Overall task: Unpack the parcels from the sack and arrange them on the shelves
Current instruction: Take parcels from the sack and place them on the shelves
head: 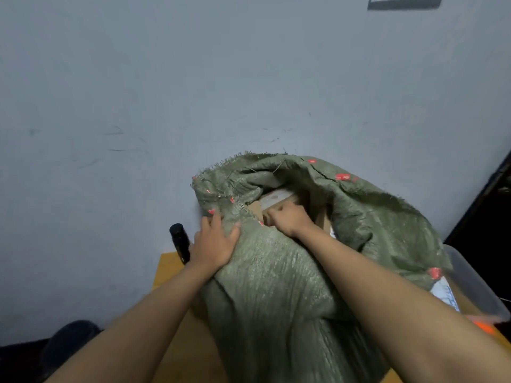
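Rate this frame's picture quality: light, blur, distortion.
Head view: dim, flat, bluish light with no glare; the sack mouth's inside is shadowed; the bin at the right edge is smeared by blur; wide-angle stretch swells the forearms near the bottom; both hands look fairly sharp.

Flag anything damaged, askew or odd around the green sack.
The green woven sack has a frayed mouth, loose threads sticking out along its far rim, and a split near the red markings. A black cylindrical bottle stands right at the yellow table's back edge, beside the left hand.
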